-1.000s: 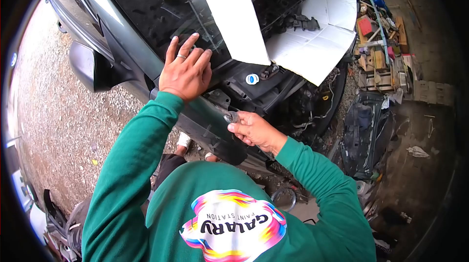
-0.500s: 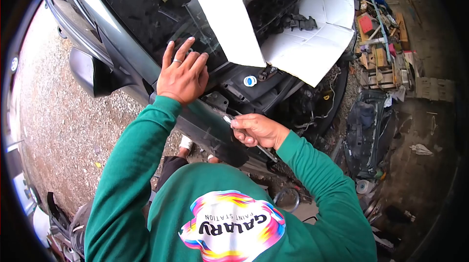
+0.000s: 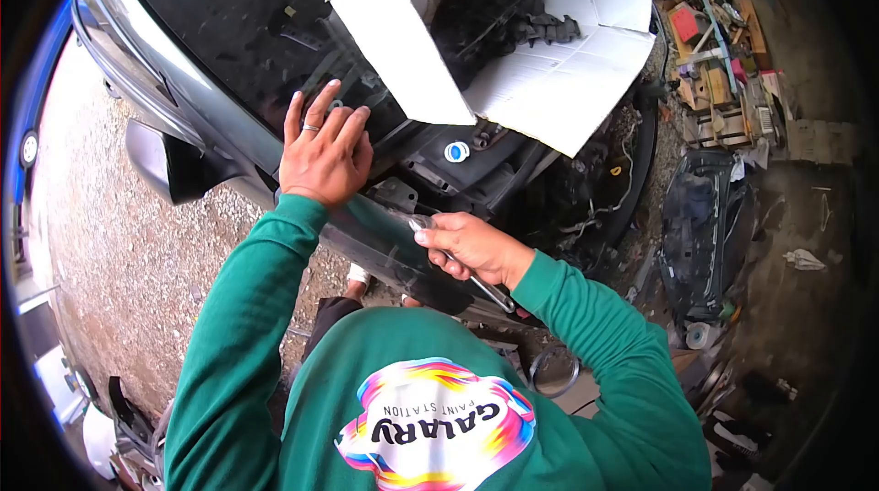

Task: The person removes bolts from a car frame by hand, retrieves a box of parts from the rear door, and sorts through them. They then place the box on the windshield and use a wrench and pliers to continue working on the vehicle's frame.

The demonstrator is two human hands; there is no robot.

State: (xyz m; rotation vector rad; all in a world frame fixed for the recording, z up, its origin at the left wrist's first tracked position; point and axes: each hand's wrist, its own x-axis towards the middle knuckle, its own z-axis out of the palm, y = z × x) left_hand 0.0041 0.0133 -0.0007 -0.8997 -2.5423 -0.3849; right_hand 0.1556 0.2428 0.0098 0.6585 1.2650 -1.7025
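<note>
My left hand (image 3: pixel 325 154) lies with fingers spread over the lower corner of the dark windshield (image 3: pixel 215 20) of a car. My right hand (image 3: pixel 478 249) is closed round a slim metal wrench (image 3: pixel 494 293), held close over the dark fender (image 3: pixel 380 242). One end of the wrench sticks out below my palm toward me, while my fingers hide its middle. Between the hands and the open engine bay (image 3: pixel 595 189) sits a round cap (image 3: pixel 456 152) in white and blue.
A white cardboard box (image 3: pixel 572 93) holding black plastic parts (image 3: pixel 490 15) rests on the car's front. The side mirror (image 3: pixel 157 160) juts out at left over gravel (image 3: pixel 101 244). Scrap wood and tools (image 3: pixel 714 52) and a black car part (image 3: pixel 703 235) lie on the ground at right.
The view has shifted a little, so the car and box appear farther left. My right hand has tilted the wrench, and more of its lower end shows. My left hand stays spread at the windshield.
</note>
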